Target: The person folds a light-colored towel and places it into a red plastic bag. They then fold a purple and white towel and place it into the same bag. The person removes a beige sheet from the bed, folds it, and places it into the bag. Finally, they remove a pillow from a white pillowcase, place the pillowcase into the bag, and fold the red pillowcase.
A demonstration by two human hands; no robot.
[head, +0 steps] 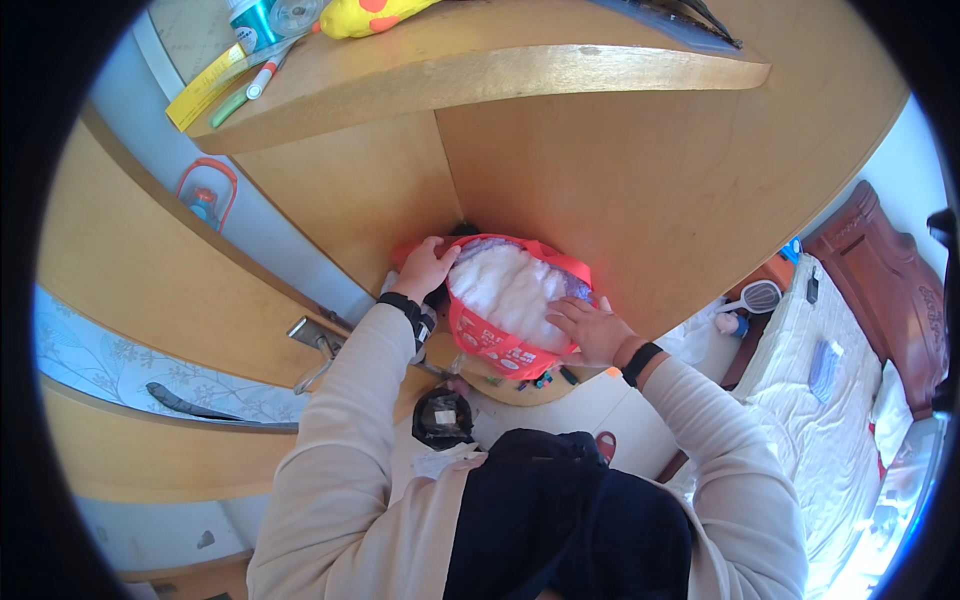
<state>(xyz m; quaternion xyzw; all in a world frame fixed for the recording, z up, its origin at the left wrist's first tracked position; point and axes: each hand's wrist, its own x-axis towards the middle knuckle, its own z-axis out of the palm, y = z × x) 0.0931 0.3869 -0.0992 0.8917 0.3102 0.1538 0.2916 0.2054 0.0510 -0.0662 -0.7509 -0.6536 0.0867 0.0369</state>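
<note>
A red fabric bag [491,341] with printed writing stands upright in the corner of a wooden shelf unit. White fluffy fleece [506,285] fills it to the top, with purple fabric [577,285] showing along the edges. My left hand [426,268] grips the left side of the bag's rim, thumb near the opening. Over the right rim, my right hand [592,330] lies with its fingers spread on the fleece. Both wrists carry black bands. The bag's underside is hidden.
Above the bag juts a wooden shelf [480,71] holding a yellow toy [367,16], pens and a jar [253,26]. At left is a wooden door [225,270] with a metal handle [315,337]. A black-lined bin [442,420] stands below; a bed [795,420] is at right.
</note>
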